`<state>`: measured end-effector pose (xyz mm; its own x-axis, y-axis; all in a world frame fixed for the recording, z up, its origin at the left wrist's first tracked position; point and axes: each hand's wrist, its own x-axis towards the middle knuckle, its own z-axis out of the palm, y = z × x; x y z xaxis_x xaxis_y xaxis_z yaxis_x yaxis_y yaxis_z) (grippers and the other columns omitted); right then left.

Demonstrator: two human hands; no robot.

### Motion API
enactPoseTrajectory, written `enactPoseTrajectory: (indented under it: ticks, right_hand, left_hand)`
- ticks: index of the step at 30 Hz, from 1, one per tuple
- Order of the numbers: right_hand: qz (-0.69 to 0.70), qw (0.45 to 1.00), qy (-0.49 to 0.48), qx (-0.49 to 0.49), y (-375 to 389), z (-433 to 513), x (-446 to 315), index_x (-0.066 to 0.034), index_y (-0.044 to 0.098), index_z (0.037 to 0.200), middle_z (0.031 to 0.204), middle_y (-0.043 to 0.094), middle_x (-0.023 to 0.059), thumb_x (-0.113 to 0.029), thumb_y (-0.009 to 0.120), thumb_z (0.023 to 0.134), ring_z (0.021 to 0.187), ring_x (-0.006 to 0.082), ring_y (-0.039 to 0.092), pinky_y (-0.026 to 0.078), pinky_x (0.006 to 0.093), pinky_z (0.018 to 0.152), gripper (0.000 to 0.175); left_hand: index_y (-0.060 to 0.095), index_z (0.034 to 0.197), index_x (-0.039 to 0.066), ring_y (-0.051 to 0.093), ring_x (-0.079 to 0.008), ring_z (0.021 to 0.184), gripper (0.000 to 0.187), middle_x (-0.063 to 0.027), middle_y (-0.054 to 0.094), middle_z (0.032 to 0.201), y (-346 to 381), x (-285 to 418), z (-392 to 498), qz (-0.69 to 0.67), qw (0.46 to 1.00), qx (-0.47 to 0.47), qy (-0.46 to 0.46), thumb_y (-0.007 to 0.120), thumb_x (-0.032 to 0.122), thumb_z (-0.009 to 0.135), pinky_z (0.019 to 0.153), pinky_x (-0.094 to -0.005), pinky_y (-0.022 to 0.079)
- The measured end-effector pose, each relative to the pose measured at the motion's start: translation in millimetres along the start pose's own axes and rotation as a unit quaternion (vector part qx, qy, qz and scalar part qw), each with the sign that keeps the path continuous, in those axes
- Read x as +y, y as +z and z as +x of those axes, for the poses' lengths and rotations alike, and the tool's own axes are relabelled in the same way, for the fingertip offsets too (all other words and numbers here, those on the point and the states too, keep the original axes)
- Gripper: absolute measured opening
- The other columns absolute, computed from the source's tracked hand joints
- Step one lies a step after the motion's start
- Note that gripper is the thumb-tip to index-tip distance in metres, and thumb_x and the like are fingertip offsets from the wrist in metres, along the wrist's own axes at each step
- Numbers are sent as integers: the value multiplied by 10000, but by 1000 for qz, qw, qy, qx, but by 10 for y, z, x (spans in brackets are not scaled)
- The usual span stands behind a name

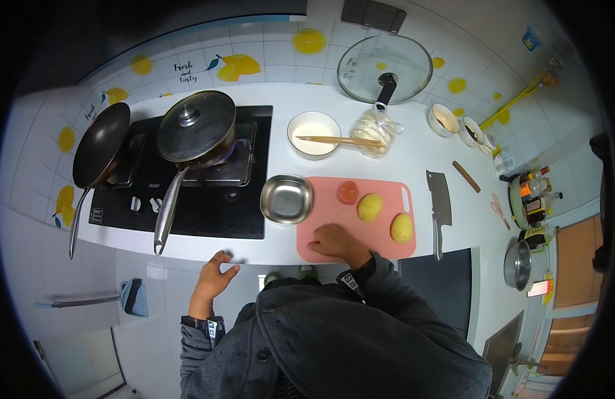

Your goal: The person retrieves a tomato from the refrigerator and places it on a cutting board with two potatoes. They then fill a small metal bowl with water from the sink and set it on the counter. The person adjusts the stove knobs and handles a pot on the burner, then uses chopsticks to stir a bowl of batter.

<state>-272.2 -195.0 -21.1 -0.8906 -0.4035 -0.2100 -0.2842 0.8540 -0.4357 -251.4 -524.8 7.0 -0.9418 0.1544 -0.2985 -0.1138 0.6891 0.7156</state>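
Note:
My right hand (334,243) hangs over the front of a pink cutting board (332,219), its fingers curled and its underside hidden. Two yellow potatoes (370,207), apparently peeled, lie on the board beside a red piece that looks like a tomato (348,192). An empty square steel bowl (286,199) touches or overlaps the board's left edge. At the counter's front edge, below the gas hob (217,209), my left hand (215,279) holds nothing, thumb and fingers apart. A cleaver (439,204) rests to the right of the board.
A lidded pan (196,127) stands over a blue flame, its handle (170,214) jutting past the hob. Left of it sits a wok (102,144). Chopsticks (337,140) bridge a white bowl (312,130) and a plastic bag (374,130). Scissors (499,209) lie farther right.

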Motion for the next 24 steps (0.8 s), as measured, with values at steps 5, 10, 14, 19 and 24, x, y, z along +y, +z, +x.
enactPoseTrajectory:
  ticks: [5,10,14,19,24]
  right_hand:
    - [21,999,-9,43,50,-25,78,1,583,629,680,575,174,-317,507,748,651,349,542,424,443,620,348]
    - [19,999,-12,42,29,5,17,0,591,633,693,584,180,-324,516,745,666,348,553,432,447,630,351]
    - [10,1000,2,18,-26,22,-13,-12,596,641,704,590,166,-331,517,742,689,336,559,436,437,644,344]
    - [14,1000,1,5,-49,6,-14,-10,587,671,729,591,164,-335,549,747,718,332,558,437,421,661,336]
    - [29,1000,6,3,-43,13,-2,-13,589,666,721,590,164,-342,543,744,708,335,558,437,425,648,341]
  left_hand:
    - [579,959,-18,534,-302,1034,378,-179,582,1052,-31,-13,57,19,999,-6,41,668,269,730,858,-330,426]
    - [603,948,11,581,-254,861,340,-115,614,994,-97,5,39,21,1000,-23,-4,666,277,746,727,-312,448]
    - [598,958,1,571,-298,908,369,-150,602,998,-114,59,36,32,999,-43,-3,642,310,763,779,-323,441]
    - [597,959,-2,558,-327,950,371,-165,591,1014,-116,83,25,28,998,-49,-18,641,310,764,827,-336,428]
    - [598,943,-2,563,-326,933,377,-168,593,995,-98,53,24,25,999,-36,16,636,326,760,813,-334,434]
